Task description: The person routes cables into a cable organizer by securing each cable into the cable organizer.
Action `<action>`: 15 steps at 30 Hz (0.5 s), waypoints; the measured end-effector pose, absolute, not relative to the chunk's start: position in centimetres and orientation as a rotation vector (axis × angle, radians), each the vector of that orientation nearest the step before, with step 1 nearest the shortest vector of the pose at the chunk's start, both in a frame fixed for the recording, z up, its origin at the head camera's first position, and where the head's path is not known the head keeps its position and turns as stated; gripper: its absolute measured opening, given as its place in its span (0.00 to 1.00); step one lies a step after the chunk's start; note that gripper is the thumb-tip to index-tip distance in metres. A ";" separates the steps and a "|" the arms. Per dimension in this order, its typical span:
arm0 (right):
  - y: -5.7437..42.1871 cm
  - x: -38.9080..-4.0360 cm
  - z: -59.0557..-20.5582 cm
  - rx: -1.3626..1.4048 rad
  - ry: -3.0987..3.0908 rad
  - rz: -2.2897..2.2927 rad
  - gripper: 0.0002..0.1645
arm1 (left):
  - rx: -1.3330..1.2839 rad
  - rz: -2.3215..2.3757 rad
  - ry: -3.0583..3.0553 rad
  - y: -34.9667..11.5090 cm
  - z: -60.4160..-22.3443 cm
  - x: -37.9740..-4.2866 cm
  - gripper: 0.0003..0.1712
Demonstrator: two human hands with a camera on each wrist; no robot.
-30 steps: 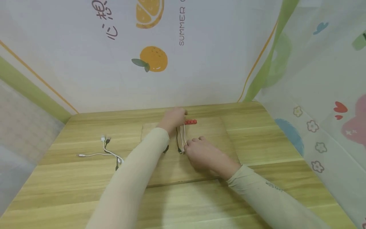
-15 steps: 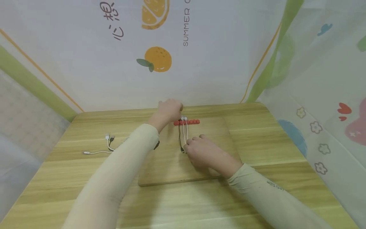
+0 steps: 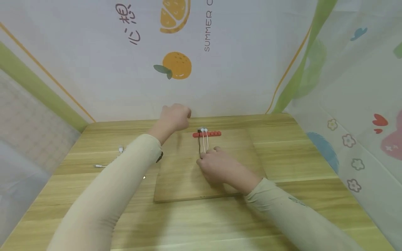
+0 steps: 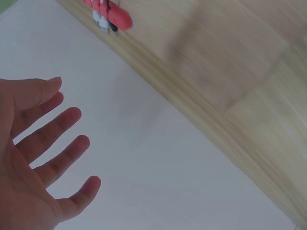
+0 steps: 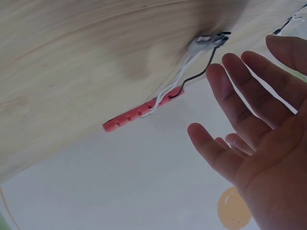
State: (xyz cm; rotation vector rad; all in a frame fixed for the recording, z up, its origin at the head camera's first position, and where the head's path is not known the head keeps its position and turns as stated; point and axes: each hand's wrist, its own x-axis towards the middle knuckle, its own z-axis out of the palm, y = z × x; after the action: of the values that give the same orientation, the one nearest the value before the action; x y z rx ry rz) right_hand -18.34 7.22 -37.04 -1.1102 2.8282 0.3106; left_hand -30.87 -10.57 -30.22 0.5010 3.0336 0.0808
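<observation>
A red cable holder lies along the far edge of a wooden board. Two white cables and one black cable sit in its slots, USB plugs at the far side. My left hand is raised left of the holder; in the left wrist view its fingers are spread and hold nothing. Over the near ends of the cables is my right hand, fingers loosely extended. In the right wrist view, the grouped connectors lie on the board, apart from the fingers.
More cables lie on the table at the left, partly behind the left sleeve, with a white USB plug and a white connector showing. A printed curtain hangs behind the table's far edge, another at the right.
My left hand has moved off the cable holder, left and upward, uncovering it and the plugs. My right hand has shifted slightly left over the cable ends.
</observation>
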 end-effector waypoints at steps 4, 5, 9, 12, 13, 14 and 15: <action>6.3 -18.1 -36.8 -1.131 2.806 0.324 0.16 | 0.483 0.053 3.032 -12.1 -29.6 -30.4 0.22; 6.1 -18.1 -36.7 -1.140 2.803 0.335 0.16 | 0.478 0.043 3.032 -12.5 -29.5 -30.3 0.23; 5.2 -17.7 -36.5 -1.181 2.791 0.407 0.19 | 0.458 0.021 3.040 -14.3 -29.1 -29.9 0.24; 4.4 -17.4 -36.3 -1.208 2.774 0.453 0.23 | 0.442 0.031 3.044 -15.7 -28.7 -29.6 0.25; 4.2 -17.4 -36.3 -1.214 2.768 0.459 0.25 | 0.439 0.033 3.047 -16.2 -28.6 -29.4 0.25; 3.9 -17.3 -36.3 -1.226 2.764 0.461 0.25 | 0.434 0.040 3.050 -16.7 -28.5 -29.2 0.25; 3.7 -17.2 -36.3 -1.237 2.759 0.461 0.25 | 0.429 0.040 3.050 -17.3 -28.3 -29.0 0.25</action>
State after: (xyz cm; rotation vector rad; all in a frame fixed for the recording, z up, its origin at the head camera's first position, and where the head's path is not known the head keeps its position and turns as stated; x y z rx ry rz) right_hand -17.22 3.66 -36.26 -1.2367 2.7595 0.4614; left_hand -29.04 -17.25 -28.27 0.4288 3.0498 0.0405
